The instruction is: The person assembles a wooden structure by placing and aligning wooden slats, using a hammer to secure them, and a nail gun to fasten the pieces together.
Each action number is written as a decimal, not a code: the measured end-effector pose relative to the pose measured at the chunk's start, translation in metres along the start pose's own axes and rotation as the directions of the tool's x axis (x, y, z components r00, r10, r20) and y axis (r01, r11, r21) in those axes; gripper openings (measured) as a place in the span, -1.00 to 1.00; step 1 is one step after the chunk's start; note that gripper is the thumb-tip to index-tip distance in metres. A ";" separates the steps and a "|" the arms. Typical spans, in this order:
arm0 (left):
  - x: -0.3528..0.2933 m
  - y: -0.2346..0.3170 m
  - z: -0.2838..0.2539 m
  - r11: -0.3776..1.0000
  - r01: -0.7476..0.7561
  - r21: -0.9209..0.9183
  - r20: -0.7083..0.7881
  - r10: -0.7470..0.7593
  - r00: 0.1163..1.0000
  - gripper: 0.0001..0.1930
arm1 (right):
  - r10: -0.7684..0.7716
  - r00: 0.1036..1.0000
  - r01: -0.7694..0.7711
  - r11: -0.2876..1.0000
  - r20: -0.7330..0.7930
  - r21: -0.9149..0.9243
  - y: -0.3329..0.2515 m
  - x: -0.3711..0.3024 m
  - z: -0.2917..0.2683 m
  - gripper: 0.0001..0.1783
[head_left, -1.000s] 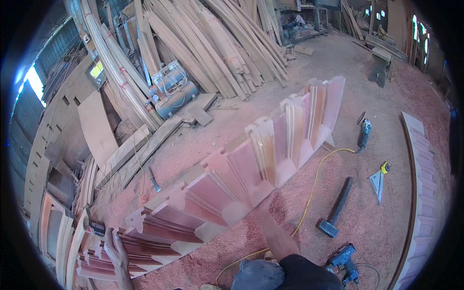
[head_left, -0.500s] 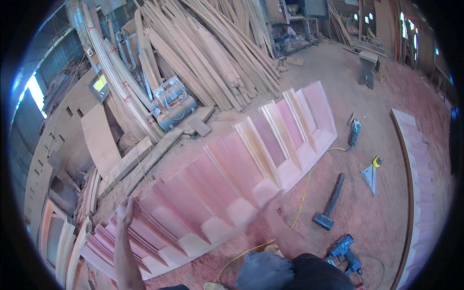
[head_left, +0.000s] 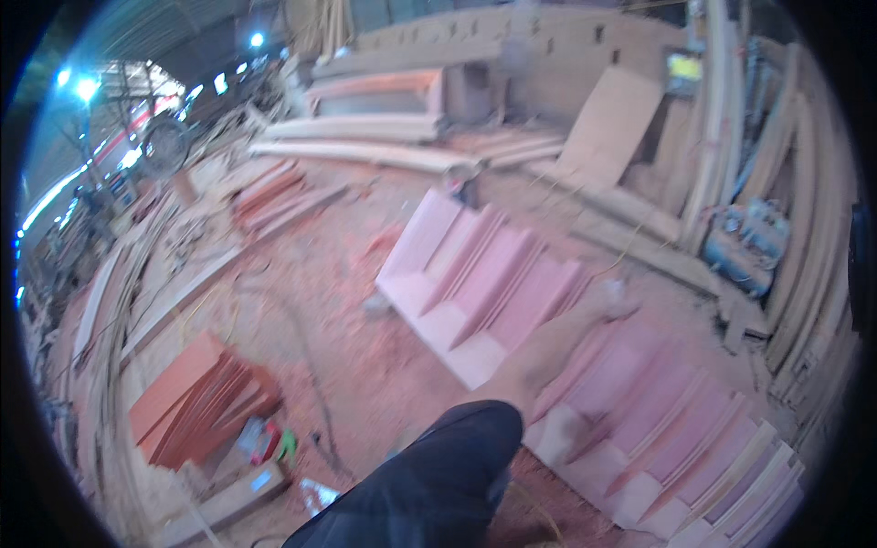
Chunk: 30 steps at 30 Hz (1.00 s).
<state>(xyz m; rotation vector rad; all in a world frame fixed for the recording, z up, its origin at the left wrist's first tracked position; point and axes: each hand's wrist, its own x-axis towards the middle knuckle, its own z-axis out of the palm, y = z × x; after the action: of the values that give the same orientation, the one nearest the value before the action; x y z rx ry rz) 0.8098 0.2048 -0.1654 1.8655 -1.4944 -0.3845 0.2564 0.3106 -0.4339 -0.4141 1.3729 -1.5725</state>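
Observation:
A long wooden frame (head_left: 420, 301) with a row of crosswise slats and pink-dusted recesses lies slantwise on the floor, from mid-view to the lower right. My left arm reaches over it past my dark-clothed knee. At its far edge my left hand (head_left: 614, 301) appears closed over the wood, its fingers softened by blur. A smeared brownish shape low on the near side looks like my right hand (head_left: 575, 434), against the slats; its fingers cannot be made out.
Orange-red boards (head_left: 201, 402) are stacked at the left, beside a timber beam (head_left: 224, 507). More planks (head_left: 365, 128) lie at the back. A blue compressor (head_left: 747, 245) stands at the right near tall leaning timber (head_left: 808, 201). Reddish dust covers the floor.
My view has swung left, bringing the orange-red boards into sight and shifting the compressor to the right. The hammer, angle grinder and nail gun have left view.

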 end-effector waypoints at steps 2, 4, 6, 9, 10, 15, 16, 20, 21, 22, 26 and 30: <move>-0.006 -0.004 -0.004 0.973 0.051 0.226 0.148 -0.086 0.985 -0.31 | -0.010 1.000 0.009 0.996 -0.019 -0.086 -0.008 -0.008 -0.006 0.14; -0.012 -0.010 -0.005 0.950 0.173 0.259 0.164 -0.219 0.962 -0.28 | -0.020 0.999 0.017 0.993 -0.027 -0.116 -0.013 -0.015 -0.011 0.13; -0.008 -0.019 0.000 0.945 0.200 0.258 0.172 -0.249 0.953 -0.29 | -0.015 0.999 0.011 0.991 -0.028 -0.135 -0.016 -0.017 -0.012 0.13; -0.009 -0.042 0.016 0.963 0.101 0.251 0.229 -0.161 0.960 -0.37 | -0.026 0.998 0.019 0.992 -0.054 -0.121 -0.017 -0.012 -0.015 0.12; -0.010 -0.050 0.022 0.959 0.044 0.280 0.281 -0.125 0.952 -0.40 | -0.025 0.998 0.017 0.993 -0.061 -0.119 -0.015 -0.010 -0.021 0.12; -0.019 -0.088 0.049 0.957 0.088 0.277 0.387 -0.194 0.901 -0.39 | -0.022 0.996 0.011 0.991 -0.083 -0.135 0.008 0.018 -0.072 0.11; -0.018 -0.094 0.052 0.964 0.052 0.260 0.375 -0.150 0.915 -0.39 | -0.024 0.996 0.010 0.986 -0.081 -0.166 0.011 0.026 -0.086 0.10; -0.014 -0.109 0.050 0.940 0.076 0.331 0.465 -0.233 0.854 -0.37 | -0.053 0.989 -0.032 0.843 -0.141 -0.537 0.012 0.042 -0.110 -0.17; -0.014 -0.110 0.049 0.935 0.078 0.347 0.479 -0.248 0.842 -0.37 | 0.004 0.985 -0.078 0.899 -0.170 -0.432 0.007 0.044 -0.107 -0.17; -0.015 -0.112 0.048 0.930 0.081 0.359 0.495 -0.263 0.828 -0.36 | 0.084 0.980 -0.140 0.934 -0.180 -0.328 0.002 0.040 -0.105 -0.17; -0.024 -0.117 0.046 0.907 0.060 0.418 0.565 -0.311 0.765 -0.34 | 0.170 0.984 -0.175 0.973 -0.047 -0.149 -0.024 0.011 -0.083 -0.16; -0.083 -0.137 0.013 0.888 -0.223 0.403 0.394 0.051 0.918 -0.34 | 0.199 0.974 -0.221 0.940 -0.107 -0.261 -0.028 -0.034 -0.059 -0.11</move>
<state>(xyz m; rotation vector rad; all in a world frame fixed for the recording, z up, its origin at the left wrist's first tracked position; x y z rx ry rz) 0.8774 0.2893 -0.2838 2.0917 -2.1086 -0.3678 0.2149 0.3689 -0.4160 -0.3585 1.6459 -1.2410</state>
